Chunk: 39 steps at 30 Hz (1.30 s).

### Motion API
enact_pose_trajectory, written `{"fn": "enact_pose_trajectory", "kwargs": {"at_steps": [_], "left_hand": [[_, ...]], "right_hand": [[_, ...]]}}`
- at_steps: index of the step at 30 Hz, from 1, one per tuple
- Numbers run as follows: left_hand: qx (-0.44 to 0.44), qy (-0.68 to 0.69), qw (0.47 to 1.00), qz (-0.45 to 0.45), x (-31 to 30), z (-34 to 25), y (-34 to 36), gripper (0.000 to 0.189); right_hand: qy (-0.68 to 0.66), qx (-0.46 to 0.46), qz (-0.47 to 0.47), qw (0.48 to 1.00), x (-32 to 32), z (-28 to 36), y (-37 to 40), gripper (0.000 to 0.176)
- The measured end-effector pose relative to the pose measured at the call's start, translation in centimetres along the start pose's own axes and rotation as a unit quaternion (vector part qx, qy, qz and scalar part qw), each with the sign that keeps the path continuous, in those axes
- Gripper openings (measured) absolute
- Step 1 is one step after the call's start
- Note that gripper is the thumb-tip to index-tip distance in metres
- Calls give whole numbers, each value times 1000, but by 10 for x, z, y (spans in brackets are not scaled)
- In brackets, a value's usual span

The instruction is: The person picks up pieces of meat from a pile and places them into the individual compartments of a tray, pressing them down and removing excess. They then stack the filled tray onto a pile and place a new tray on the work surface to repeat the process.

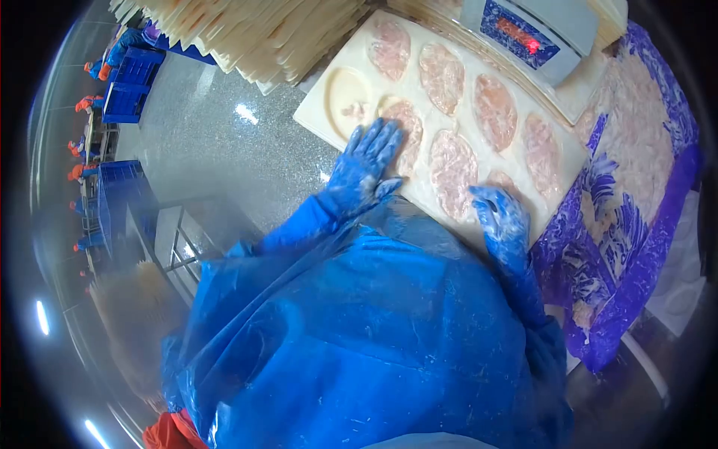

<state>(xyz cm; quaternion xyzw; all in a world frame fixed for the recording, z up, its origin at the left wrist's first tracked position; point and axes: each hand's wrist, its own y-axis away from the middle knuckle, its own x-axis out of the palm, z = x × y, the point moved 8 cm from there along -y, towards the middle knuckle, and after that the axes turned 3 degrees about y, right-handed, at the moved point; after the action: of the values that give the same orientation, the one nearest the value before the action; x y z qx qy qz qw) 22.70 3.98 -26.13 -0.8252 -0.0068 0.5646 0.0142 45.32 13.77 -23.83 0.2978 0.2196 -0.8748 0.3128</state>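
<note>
Blue-gloved left hand (366, 166), spread over pale-pink oval meat (410, 135), should press evenly; curled, blue-gloved right hand (502, 218) sits apart, hold unclear.

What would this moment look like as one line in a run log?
left hand: spread at meat edge | right hand: curled over tray | leftmost hollow: only scraps | display: glowing red

Smeared blue gloves (364, 166), glossy blue apron (366, 322), blue sleeves (298, 225)

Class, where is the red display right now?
In the head view, the red display is at upper right, beyond the white tray from the right hand.
</note>
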Motion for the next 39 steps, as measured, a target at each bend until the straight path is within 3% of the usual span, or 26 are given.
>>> {"fn": "enact_pose_trajectory", "kwargs": {"at_steps": [2,4,5,7,9,10,12,13,14,16,17,18,20,21,22,24,25,26,28,30,32,34,36,37,39], "left_hand": [[-52,54,996,-39,-8,8,10,79],[-55,42,989,-127,-22,17,23,81],[-32,55,996,-55,-1,12,26,72],[-25,54,997,-51,4,1,28,71],[-5,75,996,-56,0,-6,30,66],[-8,77,995,-60,-1,-5,33,66],[-3,71,997,-38,2,-8,38,62],[-2,84,996,-33,0,-9,39,59],[-3,88,996,-35,-2,-9,40,59],[20,88,996,-8,-1,-13,39,56],[39,112,993,-4,1,-9,42,56],[42,111,993,-5,4,-1,43,56],[-42,227,973,-29,-2,25,44,57],[9,131,987,-95,-25,21,46,60],[10,134,986,-94,-22,17,43,60],[-21,78,997,-10,-2,10,35,59],[44,64,997,15,1,0,38,60],[44,63,997,13,-1,5,38,60],[77,48,995,46,-1,6,41,61],[59,73,995,31,-5,3,36,59],[108,120,986,41,-6,-10,37,54],[140,141,980,-18,17,5,42,53],[69,168,977,-108,-12,17,35,48],[55,137,980,-135,-24,27,24,48],[-36,83,950,-300,-53,49,16,41]], "right_hand": [[98,5,102,990,24,8,-22,15],[238,-274,36,931,47,37,-37,18],[197,-303,46,931,60,41,-56,18],[160,-339,61,925,83,59,-86,19],[243,-131,133,952,107,40,-116,17],[246,-135,136,950,107,40,-120,17],[65,-74,120,988,94,33,-133,21],[46,-16,135,990,86,37,-133,19],[49,-16,137,989,96,33,-130,19],[182,-223,78,955,112,56,-115,15],[273,-149,161,937,126,47,-111,12],[274,-149,159,937,120,50,-104,12],[251,-168,133,944,105,55,-89,15],[157,-119,180,964,103,46,-80,30],[159,-116,180,964,104,46,-68,30],[176,-250,188,933,120,63,-32,48],[195,-266,237,914,129,48,-16,58],[196,-268,237,913,118,49,-14,58],[136,-188,200,952,91,49,-19,56],[154,-188,189,952,90,56,-25,60],[121,-169,126,970,93,64,-46,67],[170,-193,178,950,126,53,-44,77],[129,-142,188,963,124,51,-51,82],[155,-173,133,964,112,65,-57,84],[190,-208,124,952,114,87,-73,85]]}}
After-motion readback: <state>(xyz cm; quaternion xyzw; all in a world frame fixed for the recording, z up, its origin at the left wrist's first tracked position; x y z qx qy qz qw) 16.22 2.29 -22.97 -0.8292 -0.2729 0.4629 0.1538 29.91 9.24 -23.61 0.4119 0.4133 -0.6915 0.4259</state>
